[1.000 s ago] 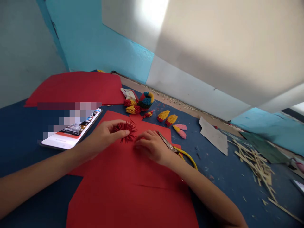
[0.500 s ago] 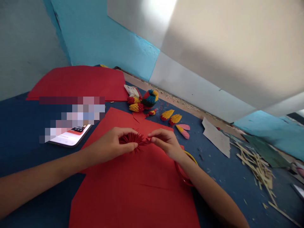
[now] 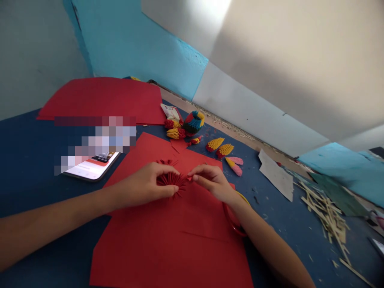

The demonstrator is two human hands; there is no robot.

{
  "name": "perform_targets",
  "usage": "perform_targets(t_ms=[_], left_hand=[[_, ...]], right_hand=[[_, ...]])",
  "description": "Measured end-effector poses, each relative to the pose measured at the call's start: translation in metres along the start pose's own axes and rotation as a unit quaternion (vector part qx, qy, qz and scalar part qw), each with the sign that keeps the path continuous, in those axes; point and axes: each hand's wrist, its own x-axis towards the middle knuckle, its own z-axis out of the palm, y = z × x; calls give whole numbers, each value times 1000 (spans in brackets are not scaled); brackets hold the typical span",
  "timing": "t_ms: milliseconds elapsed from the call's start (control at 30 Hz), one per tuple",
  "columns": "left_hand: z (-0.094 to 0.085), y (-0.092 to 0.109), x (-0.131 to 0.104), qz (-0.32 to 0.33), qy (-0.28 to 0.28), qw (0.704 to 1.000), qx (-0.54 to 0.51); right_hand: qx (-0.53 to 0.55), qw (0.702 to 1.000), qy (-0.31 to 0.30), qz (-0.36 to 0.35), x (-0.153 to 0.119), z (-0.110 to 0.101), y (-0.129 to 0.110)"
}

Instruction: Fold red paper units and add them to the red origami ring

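From the head camera, taking the spiky red wheel (image 3: 171,181) as the dial's centre with twelve at the top, the left hand (image 3: 144,184) came in from nine o'clock, thumb and fingers clamped on the wheel above the red sheets (image 3: 168,252). The right hand (image 3: 214,182) sat at three o'clock, its thumb and fingertips together on a small red piece (image 3: 189,178) near the wheel's spiky edge (whether the two touched, I could not tell). The sheets stretched widest toward six, their lower left corner cut at a slant. At four, the scissors (image 3: 230,225) showed handle loops just beside the right forearm, crowding that side. The phone (image 3: 87,171) lay at nine, well apart from the wheel. At two stood yellow-and-red cones (image 3: 220,148); between them and the grey scrap (image 3: 276,176) at three, a stretch of blue tabletop (image 3: 255,178) gave sideways room.
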Motion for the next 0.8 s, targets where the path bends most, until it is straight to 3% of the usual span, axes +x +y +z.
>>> perform_targets(t_ms=[233, 400, 567, 800], left_hand=[[1, -1, 0, -15, -16, 1000, -19], [2, -5, 3, -12, -17, 1000, 10], [2, -7, 3, -10, -15, 999, 31], [2, -7, 4, 8, 2, 999, 46]], right_hand=[[-5, 1000, -17, 22, -1, 1, 2], [-89, 996, -18, 25, -2, 2, -4], [-169, 985, -1, 16, -3, 6, -9], [-113, 990, 66, 48, -3, 12, -2]])
